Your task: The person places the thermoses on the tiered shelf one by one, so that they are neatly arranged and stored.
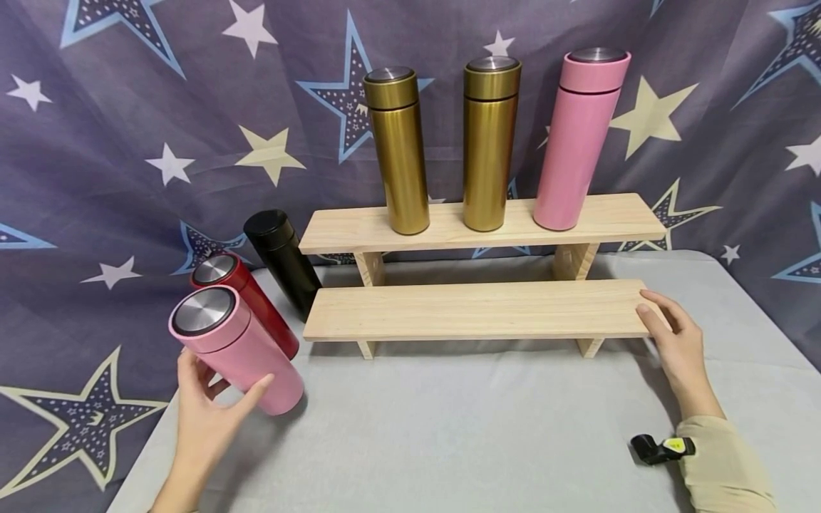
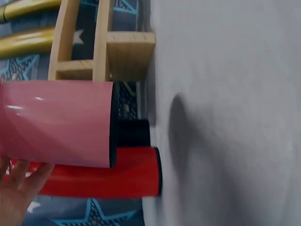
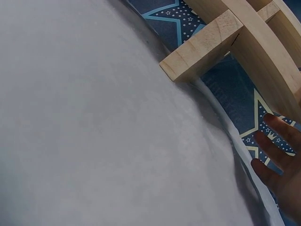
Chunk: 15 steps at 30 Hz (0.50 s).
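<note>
Left hand (image 1: 208,415) gripped a pink vacuum flask (image 1: 242,345), fingers curled round it, just above the table (image 1: 449,434) | right hand (image 1: 681,349) lay loosely spread by the lower wooden shelf (image 1: 474,311)'s right end | yellow label (image 1: 675,445) on sleeve-side black device (image 1: 649,450): too small to read

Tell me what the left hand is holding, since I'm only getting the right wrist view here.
Observer: The left hand grips a pink bottle.
Operator: Is it resting on anything?
Observer: No, the left wrist view shows its base raised off the table.
Operator: And what stands up top?
Observer: Two gold bottles and a second pink bottle stand on the upper shelf.
</note>
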Motion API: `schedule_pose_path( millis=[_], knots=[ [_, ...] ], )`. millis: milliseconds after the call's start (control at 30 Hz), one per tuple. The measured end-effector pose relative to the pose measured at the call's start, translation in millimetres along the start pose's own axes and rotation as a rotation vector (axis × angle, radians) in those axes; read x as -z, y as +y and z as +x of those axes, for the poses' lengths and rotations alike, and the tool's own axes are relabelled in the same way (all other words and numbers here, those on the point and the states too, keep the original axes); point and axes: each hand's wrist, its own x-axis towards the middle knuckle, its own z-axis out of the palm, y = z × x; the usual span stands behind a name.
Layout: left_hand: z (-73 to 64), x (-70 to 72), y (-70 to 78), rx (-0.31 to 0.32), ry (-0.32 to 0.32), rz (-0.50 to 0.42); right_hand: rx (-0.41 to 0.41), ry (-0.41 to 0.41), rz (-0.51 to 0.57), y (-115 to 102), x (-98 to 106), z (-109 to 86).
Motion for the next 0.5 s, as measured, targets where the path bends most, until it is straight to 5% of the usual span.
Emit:
schedule_pose_path(
  millis=[500],
  knots=[
    [0.8,-33.7,31.5,-0.092,-0.035,-0.078,-0.015,-0.009,0.004,0,1,0.5]
  ],
)
